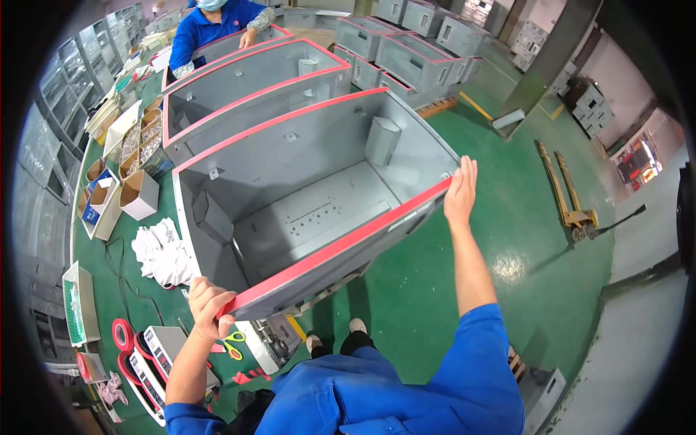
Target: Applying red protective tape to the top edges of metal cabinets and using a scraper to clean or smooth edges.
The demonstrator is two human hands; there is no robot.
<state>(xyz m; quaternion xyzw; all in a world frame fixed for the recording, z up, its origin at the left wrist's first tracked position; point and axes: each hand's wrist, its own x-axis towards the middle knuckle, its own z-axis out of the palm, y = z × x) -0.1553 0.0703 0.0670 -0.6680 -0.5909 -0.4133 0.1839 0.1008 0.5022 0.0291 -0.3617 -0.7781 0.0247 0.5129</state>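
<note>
A large grey metal cabinet box [290,163], open at the top, sits tilted in front of me with red tape along its near and far rims. My left hand [206,308] is closed round its near left corner. At the near right corner, my right hand [461,190] grips the edge, fingers over the rim. Small holes dot the box's bottom, and angled brackets [383,141] stand at its ends. Close to my left hand lie scissors [233,346] with yellow-green handles, a white cloth [163,251] and a roll of red tape [122,334].
Behind the box stands another red-edged box [254,80], where a co-worker in blue [217,32] rests a hand on a further one. Cartons [139,194] line the green bench at left. Stacked boxes [413,61], a pillar [544,65] and a yellow pallet jack [573,206] are at right.
</note>
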